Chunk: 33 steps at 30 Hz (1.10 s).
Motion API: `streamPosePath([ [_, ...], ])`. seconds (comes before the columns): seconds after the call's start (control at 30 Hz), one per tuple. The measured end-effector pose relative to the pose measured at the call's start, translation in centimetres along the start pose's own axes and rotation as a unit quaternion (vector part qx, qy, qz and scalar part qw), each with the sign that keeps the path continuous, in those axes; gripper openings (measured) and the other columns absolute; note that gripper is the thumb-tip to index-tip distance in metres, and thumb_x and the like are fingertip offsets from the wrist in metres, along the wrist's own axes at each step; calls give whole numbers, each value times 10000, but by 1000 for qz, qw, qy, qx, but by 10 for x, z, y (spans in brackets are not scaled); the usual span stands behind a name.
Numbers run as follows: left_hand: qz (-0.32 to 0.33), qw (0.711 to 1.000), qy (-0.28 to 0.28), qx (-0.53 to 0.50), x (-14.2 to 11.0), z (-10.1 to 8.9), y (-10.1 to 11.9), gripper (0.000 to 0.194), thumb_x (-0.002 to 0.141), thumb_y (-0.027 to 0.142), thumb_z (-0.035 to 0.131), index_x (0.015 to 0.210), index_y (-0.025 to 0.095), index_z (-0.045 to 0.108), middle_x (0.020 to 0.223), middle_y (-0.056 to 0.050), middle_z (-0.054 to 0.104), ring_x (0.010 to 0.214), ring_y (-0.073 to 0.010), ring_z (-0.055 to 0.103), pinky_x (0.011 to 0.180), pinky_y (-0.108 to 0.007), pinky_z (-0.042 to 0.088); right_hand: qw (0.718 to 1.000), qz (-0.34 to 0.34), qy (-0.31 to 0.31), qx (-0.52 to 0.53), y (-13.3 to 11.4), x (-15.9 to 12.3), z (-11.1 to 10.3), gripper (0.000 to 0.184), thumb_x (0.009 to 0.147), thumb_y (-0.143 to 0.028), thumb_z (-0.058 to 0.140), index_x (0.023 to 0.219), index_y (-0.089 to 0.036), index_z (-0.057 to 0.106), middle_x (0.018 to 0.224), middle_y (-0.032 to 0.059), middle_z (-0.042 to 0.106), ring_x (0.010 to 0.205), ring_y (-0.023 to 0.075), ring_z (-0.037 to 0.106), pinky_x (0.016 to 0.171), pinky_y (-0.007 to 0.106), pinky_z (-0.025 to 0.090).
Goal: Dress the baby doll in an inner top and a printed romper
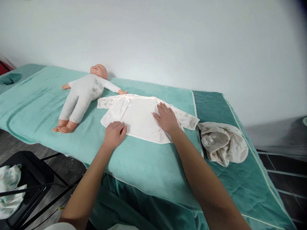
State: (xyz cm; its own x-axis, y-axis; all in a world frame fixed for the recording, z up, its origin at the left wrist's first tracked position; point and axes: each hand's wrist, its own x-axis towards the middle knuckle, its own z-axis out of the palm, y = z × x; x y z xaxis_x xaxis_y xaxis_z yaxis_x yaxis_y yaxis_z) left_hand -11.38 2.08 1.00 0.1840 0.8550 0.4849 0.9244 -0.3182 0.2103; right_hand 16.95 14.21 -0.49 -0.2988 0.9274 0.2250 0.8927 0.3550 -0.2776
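Observation:
A white baby shirt [144,118] with small prints on its sleeves is spread out, opened flat, on the green bed cover. My right hand [166,118] lies palm down on its right part, fingers apart. Over the shirt's lower left edge rests my left hand [114,134], its fingers close together and fairly flat, the thumb toward the shirt. What lies under both palms is hidden. To the left a baby doll [82,89] in a whitish body lies on its back, one hand touching or nearly touching the shirt's left sleeve.
A crumpled cream-coloured cloth item [224,143] sits on the darker quilted cover [211,103] at the right. Behind the bed rises a white wall [168,41]. A black chair [35,166] at lower left bears printed white cloths or diapers [11,188].

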Motion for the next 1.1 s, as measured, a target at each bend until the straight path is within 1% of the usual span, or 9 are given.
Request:
streamPosePath([
  [0.27, 1, 1000, 5, 1, -1, 0, 0, 361, 1032, 301, 459, 694, 210, 545, 722, -40, 628, 727, -186, 551, 720, -347, 393, 1000, 12, -22, -5, -8, -5, -6, 702, 1031, -494, 344, 1612, -101, 313, 1698, 164, 292, 1588, 323, 251, 1278, 550, 226],
  [0.47, -3, 1000, 3, -11, -1, -1, 0, 353, 1030, 289, 466, 694, 209, 542, 721, -34, 626, 721, -181, 549, 720, -343, 395, 1000, 5, -18, -6, -12, -11, -5, 696, 1035, -496, 329, 1596, -87, 345, 1695, 172, 293, 1582, 343, 259, 1270, 562, 235],
  [0.63, 0, 1000, 3, -15, 0, -1, 0, 349, 1029, 281, 470, 695, 205, 540, 720, -34, 625, 728, -179, 554, 724, -338, 394, 999, 12, -20, -26, -18, -16, -6, 694, 1042, -478, 327, 1595, -59, 350, 1698, 160, 289, 1581, 346, 254, 1277, 541, 225],
  [0.87, -5, 1000, 0, -12, -1, -1, -1, 351, 1029, 284, 467, 697, 202, 544, 717, -32, 618, 727, -179, 546, 728, -337, 395, 997, 41, -39, -55, -27, -26, -9, 673, 1057, -488, 305, 1604, -98, 346, 1714, 119, 262, 1591, 323, 232, 1277, 568, 218],
  [1.1, 1, 1000, 6, -7, -1, -1, -2, 350, 1032, 288, 470, 700, 204, 539, 711, -25, 608, 716, -177, 537, 722, -336, 397, 996, 46, -48, -58, -33, -34, -10, 665, 1062, -498, 299, 1613, -126, 339, 1722, 98, 246, 1600, 312, 207, 1282, 573, 201],
])
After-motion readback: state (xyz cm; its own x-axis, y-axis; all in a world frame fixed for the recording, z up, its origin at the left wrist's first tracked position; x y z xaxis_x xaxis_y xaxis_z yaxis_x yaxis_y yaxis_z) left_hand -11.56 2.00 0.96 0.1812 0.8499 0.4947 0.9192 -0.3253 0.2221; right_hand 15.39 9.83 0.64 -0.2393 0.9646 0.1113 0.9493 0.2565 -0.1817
